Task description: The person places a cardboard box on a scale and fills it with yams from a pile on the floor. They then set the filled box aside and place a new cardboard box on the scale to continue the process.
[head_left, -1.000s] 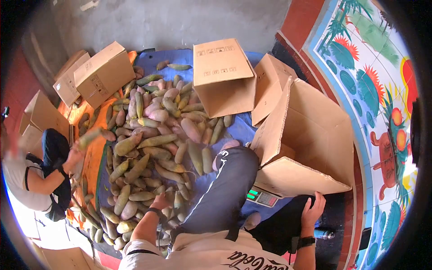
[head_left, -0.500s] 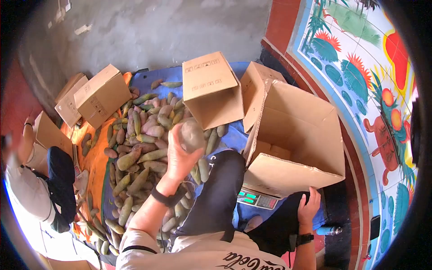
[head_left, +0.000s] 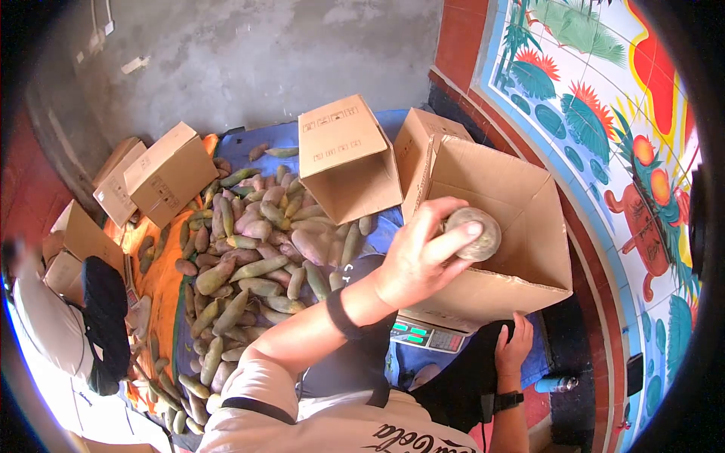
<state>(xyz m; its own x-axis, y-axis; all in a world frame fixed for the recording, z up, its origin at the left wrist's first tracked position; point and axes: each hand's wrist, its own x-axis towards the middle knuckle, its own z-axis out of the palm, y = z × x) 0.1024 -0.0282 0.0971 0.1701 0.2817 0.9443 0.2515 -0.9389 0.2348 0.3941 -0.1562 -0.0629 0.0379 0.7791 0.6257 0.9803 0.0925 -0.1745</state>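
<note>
My left hand (head_left: 430, 253) is wrapped round a thick greenish root vegetable (head_left: 477, 234), its round end facing up, over the near left part of the open cardboard box (head_left: 491, 298). The box stands on a scale (head_left: 427, 337) with lit green displays. Beside the near edge of the box, my right hand (head_left: 515, 346) rests by my dark-clothed leg, its fingers apart and holding nothing. Long green and reddish root vegetables (head_left: 257, 268) lie heaped on a blue sheet (head_left: 243, 147) to the left.
An open box (head_left: 340, 143) lies tilted behind the heap, with another box (head_left: 427, 136) beside it. More boxes (head_left: 170, 174) stand at the back left. A co-worker (head_left: 57, 325) sits at the far left by an orange sheet (head_left: 162, 283). A blue bottle (head_left: 555, 385) lies at the lower right.
My left hand has moved right with the vegetable, from above the heap to over the box. My right hand has stayed almost in place.
</note>
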